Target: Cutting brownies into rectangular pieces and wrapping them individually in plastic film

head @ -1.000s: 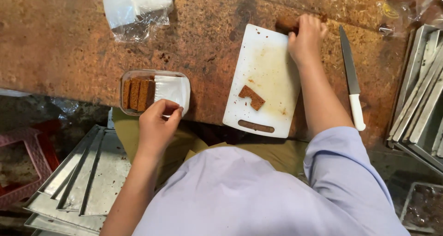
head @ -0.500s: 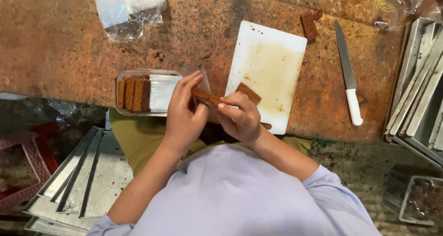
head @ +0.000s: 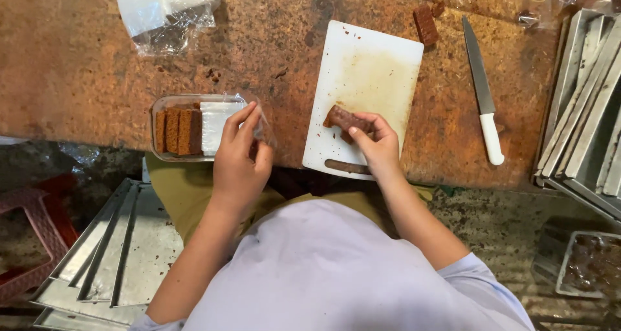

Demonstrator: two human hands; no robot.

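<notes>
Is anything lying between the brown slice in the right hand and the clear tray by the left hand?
Only the left hand itself, at the clear tray; bare tabletop otherwise separates it from the brown slice in the right hand.

Your white cutting board (head: 369, 78) stained tan mid-table, brown cake piece (head: 346, 119) near edge, brown slices (head: 178, 130) in clear tray (head: 207, 101) left, white-handled silver knife (head: 484, 91) right, rust-orange mottled table (head: 77, 66), pale lilac shirt (head: 336, 273).
</notes>
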